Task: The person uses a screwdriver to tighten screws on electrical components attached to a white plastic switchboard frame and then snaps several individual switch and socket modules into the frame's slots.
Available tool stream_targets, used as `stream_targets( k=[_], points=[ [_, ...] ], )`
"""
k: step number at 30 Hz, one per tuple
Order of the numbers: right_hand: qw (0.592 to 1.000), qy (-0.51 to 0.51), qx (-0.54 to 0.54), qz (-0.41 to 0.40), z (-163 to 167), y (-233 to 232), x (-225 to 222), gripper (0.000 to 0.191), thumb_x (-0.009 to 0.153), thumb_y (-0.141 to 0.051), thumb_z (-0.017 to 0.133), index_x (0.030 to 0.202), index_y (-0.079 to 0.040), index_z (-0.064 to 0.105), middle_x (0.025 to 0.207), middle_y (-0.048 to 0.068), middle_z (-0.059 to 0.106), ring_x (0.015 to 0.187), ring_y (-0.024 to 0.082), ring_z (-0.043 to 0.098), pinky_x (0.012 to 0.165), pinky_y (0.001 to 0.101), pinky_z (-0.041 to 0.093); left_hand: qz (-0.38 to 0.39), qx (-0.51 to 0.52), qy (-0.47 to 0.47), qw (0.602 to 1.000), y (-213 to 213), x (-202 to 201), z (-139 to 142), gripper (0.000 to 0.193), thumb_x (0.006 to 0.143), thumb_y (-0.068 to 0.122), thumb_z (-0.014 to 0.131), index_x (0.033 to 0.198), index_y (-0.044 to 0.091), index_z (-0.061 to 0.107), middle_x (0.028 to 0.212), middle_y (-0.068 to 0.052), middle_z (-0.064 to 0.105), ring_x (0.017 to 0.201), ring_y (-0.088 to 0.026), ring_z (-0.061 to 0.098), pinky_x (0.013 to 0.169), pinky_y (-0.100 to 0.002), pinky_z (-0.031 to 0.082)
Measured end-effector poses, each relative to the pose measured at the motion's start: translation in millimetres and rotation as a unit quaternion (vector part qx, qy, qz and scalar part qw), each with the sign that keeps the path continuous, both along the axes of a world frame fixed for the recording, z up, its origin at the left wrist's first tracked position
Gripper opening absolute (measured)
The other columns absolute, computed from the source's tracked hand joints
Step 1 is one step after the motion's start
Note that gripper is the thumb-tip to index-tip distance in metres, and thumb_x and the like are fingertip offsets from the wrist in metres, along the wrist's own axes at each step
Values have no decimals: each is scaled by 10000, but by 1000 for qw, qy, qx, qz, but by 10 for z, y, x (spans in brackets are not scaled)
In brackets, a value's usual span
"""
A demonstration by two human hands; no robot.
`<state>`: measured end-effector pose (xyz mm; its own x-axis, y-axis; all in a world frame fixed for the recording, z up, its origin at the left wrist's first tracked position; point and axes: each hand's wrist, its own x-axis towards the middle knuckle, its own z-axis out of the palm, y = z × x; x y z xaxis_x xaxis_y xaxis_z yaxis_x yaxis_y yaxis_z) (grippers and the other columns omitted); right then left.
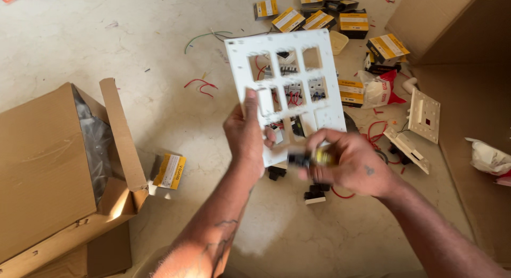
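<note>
In the head view, the left hand grips the near left edge of a white switch plate, thumb laid up along the plate's face beside a cutout, holding it tilted above the floor. The plate has rows of rectangular cutouts, and through them wired switch modules on the floor show, with red wire among them. The right hand is just right of the left, at the plate's near edge, its fingers closed around a small black and yellow object that is too blurred to name more closely. The 2 hands are close together but not touching. Below them on the pale stone floor lie 2 small black switch modules, one directly under the right hand. To the left stands an open cardboard box with clear plastic lining inside, and just right of it lies 1 small yellow and white carton. At the far side, beyond the plate, a cluster of similar yellow and black cartons is scattered. Loose green wire and red wire scraps lie on the floor left of the plate. To the right lie another white switch plate with a red indicator and a crumpled white and red bag, beside a large cardboard sheet.
</note>
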<state>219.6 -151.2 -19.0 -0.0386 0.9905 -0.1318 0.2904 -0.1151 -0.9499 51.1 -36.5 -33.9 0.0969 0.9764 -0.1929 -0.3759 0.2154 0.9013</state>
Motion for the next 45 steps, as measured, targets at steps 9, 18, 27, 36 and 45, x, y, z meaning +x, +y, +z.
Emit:
stream_targets(
  k=[9,18,27,36,45],
  points=[
    [938,-63,191,-284,-129,65,-64,408,810,-66,866,1113,-38,594,980,31,720,821,51,660,661,236,576,-160,2,13,987,-379,121,159,336,849,319,806,1025,57,689,768,-25,693,453,-55,463,379,-225,348],
    [964,59,152,-211,-107,91,-135,416,825,-103,829,1185,-43,631,1042,46,728,892,68,664,747,242,591,-143,-19,-37,989,-328,101,106,279,788,87,859,994,44,676,772,-36,693,490,-48,483,415,-231,377],
    [973,-70,88,-202,51,78,-152,497,883,-281,767,1307,-58,634,994,42,753,844,75,644,739,268,548,-150,11,-47,987,-309,91,62,264,821,69,824,1023,60,654,808,-5,674,530,-21,467,441,-220,363],
    [961,-35,103,-253,40,90,-123,430,848,-217,826,1137,-2,591,926,88,735,791,87,669,661,266,572,-156,27,-14,987,-313,113,21,262,856,148,826,1002,35,641,778,-26,660,493,-56,486,417,-237,374],
    [935,16,163,-314,37,61,-152,426,786,-124,887,1059,-3,583,910,89,755,805,77,689,666,244,596,-203,68,-6,977,-384,134,46,367,962,334,661,1264,127,638,839,21,610,490,-30,463,412,-207,385]
  ],
)
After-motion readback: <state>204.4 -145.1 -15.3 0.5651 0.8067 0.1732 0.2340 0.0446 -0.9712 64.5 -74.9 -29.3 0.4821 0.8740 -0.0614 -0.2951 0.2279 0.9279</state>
